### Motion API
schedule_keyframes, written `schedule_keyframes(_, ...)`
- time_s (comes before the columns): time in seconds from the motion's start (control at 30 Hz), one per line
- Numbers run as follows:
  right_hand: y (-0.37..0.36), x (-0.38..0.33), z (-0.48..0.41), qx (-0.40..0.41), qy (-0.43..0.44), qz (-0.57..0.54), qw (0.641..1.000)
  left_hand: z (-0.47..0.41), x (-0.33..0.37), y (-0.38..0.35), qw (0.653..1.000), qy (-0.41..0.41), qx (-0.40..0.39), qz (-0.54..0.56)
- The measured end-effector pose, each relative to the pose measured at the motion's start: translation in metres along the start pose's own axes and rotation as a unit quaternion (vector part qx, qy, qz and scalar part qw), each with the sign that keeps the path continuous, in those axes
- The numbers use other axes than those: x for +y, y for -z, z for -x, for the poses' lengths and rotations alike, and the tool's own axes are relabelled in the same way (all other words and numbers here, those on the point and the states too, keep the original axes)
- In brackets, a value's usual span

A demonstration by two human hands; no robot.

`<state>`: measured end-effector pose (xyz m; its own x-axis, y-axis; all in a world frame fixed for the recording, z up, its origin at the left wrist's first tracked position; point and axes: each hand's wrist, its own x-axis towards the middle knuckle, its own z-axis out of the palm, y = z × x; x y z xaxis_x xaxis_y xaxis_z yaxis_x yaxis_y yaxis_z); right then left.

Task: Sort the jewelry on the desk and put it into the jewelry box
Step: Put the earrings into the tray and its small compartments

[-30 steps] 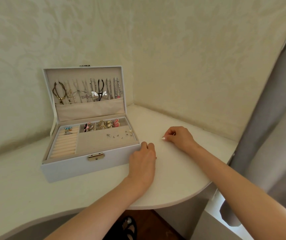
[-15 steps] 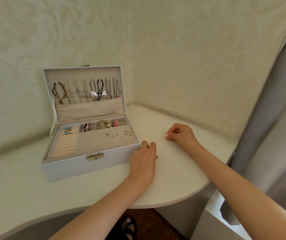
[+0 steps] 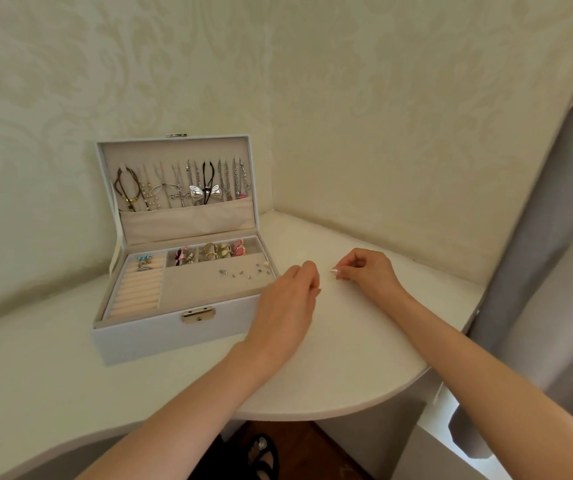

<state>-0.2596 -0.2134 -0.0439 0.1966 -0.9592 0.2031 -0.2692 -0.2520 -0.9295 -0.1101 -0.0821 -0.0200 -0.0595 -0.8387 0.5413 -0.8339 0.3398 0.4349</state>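
Lifted off the bench (image 3: 347,358), my left hand (image 3: 286,299) curls toward my right hand (image 3: 369,271). I cannot tell what either grip pinches, though the right fingertips (image 3: 337,271) are pressed together. Studs (image 3: 243,273) lie in the jewelry box (image 3: 174,336) just beside my left hand: light, slippery, best pinched by the post. The bench edge curves near, with open room between.

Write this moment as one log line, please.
jewelry box open on desk | left hand loosely curled beside box | right hand fingertips pinched, contents too small to tell
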Motion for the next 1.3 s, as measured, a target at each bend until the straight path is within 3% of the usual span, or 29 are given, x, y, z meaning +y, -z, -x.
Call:
schedule_keyframes(0.27, -0.022, -0.013, -0.014, -0.045, 0.027, -0.013, 0.999, -0.021, -0.033, 0.055, 0.989, 0.068, 0.108, 0.08)
schedule_keyframes(0.43, -0.048, -0.025, -0.026, -0.066, 0.05, -0.01, 0.997, -0.023, -0.059, 0.068, 0.978, 0.14, 0.101, 0.114)
schedule_keyframes(0.73, -0.051, -0.011, -0.035, -0.066, 0.024, -0.068, 0.995, -0.019, -0.087, 0.09, 0.979, 0.164, 0.11, 0.051)
schedule_keyframes(0.93, -0.06, -0.012, -0.032, -0.11, 0.043, -0.034, 0.992, -0.015, -0.106, 0.105, 0.978, 0.176, 0.105, 0.032)
schedule_keyframes(1.3, -0.059, -0.045, -0.012, -0.104, 0.056, -0.113, 0.986, -0.005, -0.119, 0.127, 0.977, 0.172, 0.072, 0.098)
